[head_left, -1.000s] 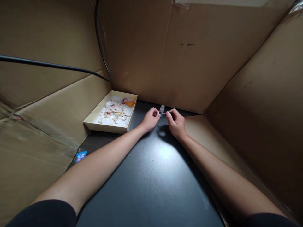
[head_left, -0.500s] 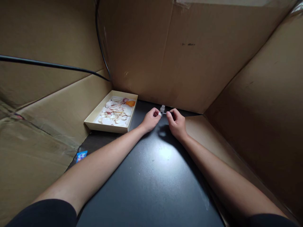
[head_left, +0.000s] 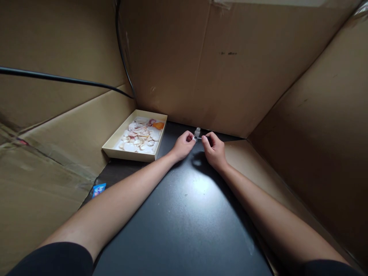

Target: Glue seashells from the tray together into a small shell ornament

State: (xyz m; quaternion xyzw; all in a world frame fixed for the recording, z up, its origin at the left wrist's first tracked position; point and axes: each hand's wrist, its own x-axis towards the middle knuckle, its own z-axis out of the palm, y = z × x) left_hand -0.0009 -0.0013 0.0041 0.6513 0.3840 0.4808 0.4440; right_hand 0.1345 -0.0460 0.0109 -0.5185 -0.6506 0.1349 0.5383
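Note:
My left hand [head_left: 183, 145] is closed in a pinch on a small white piece [head_left: 194, 139], too small to name. Facing it, my right hand [head_left: 214, 150] is closed around the dark end of a thin stick [head_left: 199, 138]. The stick's pale tip points left and reaches the white piece or stops just short of it; I cannot tell which. Right behind the fingertips stands a small clear bottle [head_left: 197, 132], upright on the black tabletop [head_left: 172, 214], its lower part partly hidden. No cap shows on its neck.
Left of my hands, a cream tray [head_left: 129, 155] holds many pale shells [head_left: 139, 140] and an orange piece [head_left: 158, 125]. A blue packet [head_left: 99, 189] lies by my left forearm. Cardboard walls [head_left: 184, 69] enclose the table; a black cable [head_left: 71, 80] runs along the left.
The stick and my right hand have shifted very slightly left. My left hand and the bottle stay in place.

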